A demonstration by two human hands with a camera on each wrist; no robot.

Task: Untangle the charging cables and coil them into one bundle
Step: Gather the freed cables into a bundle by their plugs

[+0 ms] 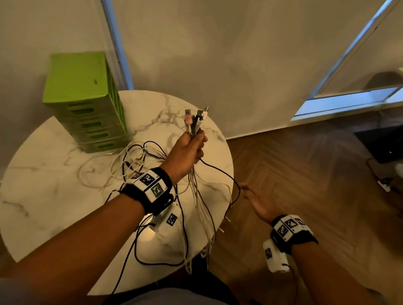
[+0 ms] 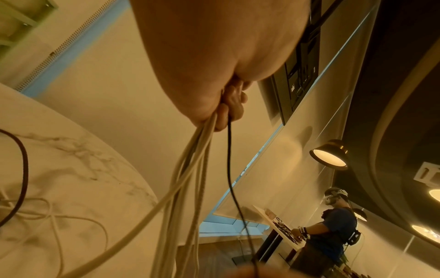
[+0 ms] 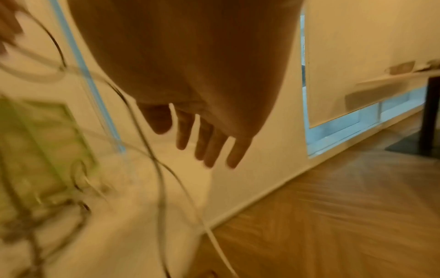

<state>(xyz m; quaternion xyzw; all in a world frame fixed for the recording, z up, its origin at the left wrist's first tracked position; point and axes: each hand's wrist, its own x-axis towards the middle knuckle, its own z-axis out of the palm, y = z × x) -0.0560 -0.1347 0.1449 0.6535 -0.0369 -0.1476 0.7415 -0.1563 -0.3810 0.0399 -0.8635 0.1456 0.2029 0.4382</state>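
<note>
Head view: the left hand (image 1: 187, 151) grips the charging cables (image 1: 201, 199) just below their plugs above the round marble table (image 1: 40, 189), strands dangling, while the right hand (image 1: 257, 203) hovers beside them with fingers spread, holding nothing.

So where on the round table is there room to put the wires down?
The near-left part of the marble table, beside the left forearm, is bare. So is the far edge behind the left hand, right of the green drawers. The middle is crowded with looped cables, and more hang over the right edge.
</note>
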